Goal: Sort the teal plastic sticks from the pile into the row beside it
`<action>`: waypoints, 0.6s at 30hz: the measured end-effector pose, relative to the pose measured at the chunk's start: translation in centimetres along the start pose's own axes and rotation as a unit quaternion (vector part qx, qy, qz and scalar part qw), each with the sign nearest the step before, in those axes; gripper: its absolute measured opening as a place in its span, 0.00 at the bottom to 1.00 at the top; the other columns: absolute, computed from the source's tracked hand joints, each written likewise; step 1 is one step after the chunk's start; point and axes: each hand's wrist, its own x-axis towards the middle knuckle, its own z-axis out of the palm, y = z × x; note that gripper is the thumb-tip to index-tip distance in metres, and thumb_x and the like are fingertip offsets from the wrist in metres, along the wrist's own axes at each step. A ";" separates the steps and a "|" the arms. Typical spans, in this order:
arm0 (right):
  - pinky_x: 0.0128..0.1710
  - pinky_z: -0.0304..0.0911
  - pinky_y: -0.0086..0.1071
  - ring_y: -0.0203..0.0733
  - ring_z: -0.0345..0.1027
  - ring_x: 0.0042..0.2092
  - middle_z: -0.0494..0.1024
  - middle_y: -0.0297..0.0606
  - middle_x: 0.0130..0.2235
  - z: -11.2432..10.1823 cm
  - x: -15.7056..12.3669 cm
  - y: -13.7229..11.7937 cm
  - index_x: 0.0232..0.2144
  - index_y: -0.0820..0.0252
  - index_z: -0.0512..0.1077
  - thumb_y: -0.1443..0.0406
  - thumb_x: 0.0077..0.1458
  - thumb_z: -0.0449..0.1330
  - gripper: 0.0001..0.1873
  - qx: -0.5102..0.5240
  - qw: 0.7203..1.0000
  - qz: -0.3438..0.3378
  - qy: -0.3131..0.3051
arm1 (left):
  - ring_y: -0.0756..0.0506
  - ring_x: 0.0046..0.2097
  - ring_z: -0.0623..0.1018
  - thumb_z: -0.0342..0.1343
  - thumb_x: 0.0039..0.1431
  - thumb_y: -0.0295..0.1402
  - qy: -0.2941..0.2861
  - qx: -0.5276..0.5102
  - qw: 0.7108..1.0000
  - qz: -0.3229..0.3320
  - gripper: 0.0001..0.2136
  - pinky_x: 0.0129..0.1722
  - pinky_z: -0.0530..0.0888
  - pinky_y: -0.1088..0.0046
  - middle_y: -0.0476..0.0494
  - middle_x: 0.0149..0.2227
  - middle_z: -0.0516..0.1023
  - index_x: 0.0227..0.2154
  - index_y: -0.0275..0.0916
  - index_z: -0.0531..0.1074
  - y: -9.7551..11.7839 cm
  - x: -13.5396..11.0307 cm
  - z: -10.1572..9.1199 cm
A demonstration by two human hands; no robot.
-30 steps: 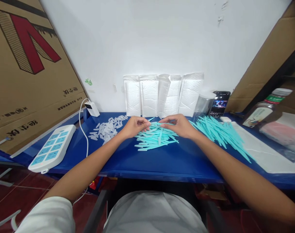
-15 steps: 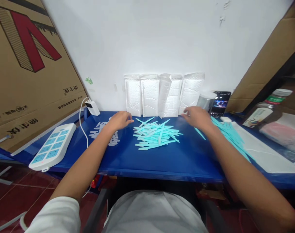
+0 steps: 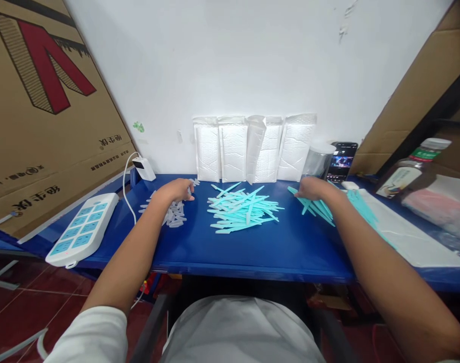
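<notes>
My left hand [image 3: 178, 190] is curled over a heap of small clear plastic caps [image 3: 174, 216], thumb and fingertips close together; whether a cap is between them is too small to tell. On the right, my right hand [image 3: 311, 188] has its fingers pinched at the upper ends of a group of thin turquoise eyebrow razors [image 3: 318, 210]. One razor's end sticks out to the left of those fingertips. Between my hands lies a larger loose pile of turquoise eyebrow razors [image 3: 241, 209], touched by neither hand.
Several white padded envelopes [image 3: 233, 151] lean on the wall. A clear jar [image 3: 317, 161], a phone [image 3: 341, 161] and a brown bottle [image 3: 407, 169] stand right. More razors [image 3: 362, 206] lie by a white sheet [image 3: 415, 237]. Left are a power strip [image 3: 82, 229] and white cable [image 3: 128, 194].
My left hand has shifted left and slightly down, onto the caps. My right hand has moved right and down; more razors now lie spread under it.
</notes>
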 end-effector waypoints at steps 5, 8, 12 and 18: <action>0.32 0.59 0.35 0.48 0.74 0.32 0.81 0.48 0.29 -1.0 -0.5 -1.6 0.25 0.62 0.80 0.58 0.61 0.62 0.16 -0.004 0.997 -0.029 -0.066 | 0.42 0.31 0.79 0.69 0.43 0.39 -0.023 -0.062 0.997 0.037 0.12 0.29 0.69 0.71 0.44 0.31 0.83 0.31 0.43 0.77 0.3 0.1 0.0; 0.34 0.59 0.35 0.48 0.75 0.35 0.84 0.47 0.33 -1.0 -0.5 -2.1 0.31 0.61 0.80 0.58 0.64 0.60 0.15 0.022 1.000 -0.022 0.002 | 0.43 0.30 0.79 0.69 0.42 0.40 -0.015 -0.094 0.994 0.051 0.12 0.28 0.69 0.72 0.44 0.30 0.83 0.30 0.42 0.77 0.5 0.1 0.1; 0.34 0.59 0.33 0.44 0.74 0.33 0.83 0.42 0.32 -1.0 -0.8 -2.9 0.43 0.60 0.77 0.59 0.69 0.55 0.14 0.134 0.984 -0.049 0.103 | 0.43 0.33 0.80 0.68 0.46 0.42 -0.008 -0.120 0.989 0.088 0.13 0.29 0.70 0.72 0.42 0.33 0.84 0.31 0.40 0.79 1.1 0.0 0.0; 0.35 0.58 0.34 0.45 0.72 0.33 0.80 0.40 0.31 -1.2 -1.7 -5.0 0.46 0.59 0.77 0.56 0.70 0.53 0.17 0.197 0.944 -0.155 0.213 | 0.45 0.29 0.79 0.59 0.61 0.48 0.027 -0.243 0.960 0.135 0.17 0.29 0.71 0.72 0.44 0.31 0.81 0.41 0.39 0.76 2.7 -0.6 0.0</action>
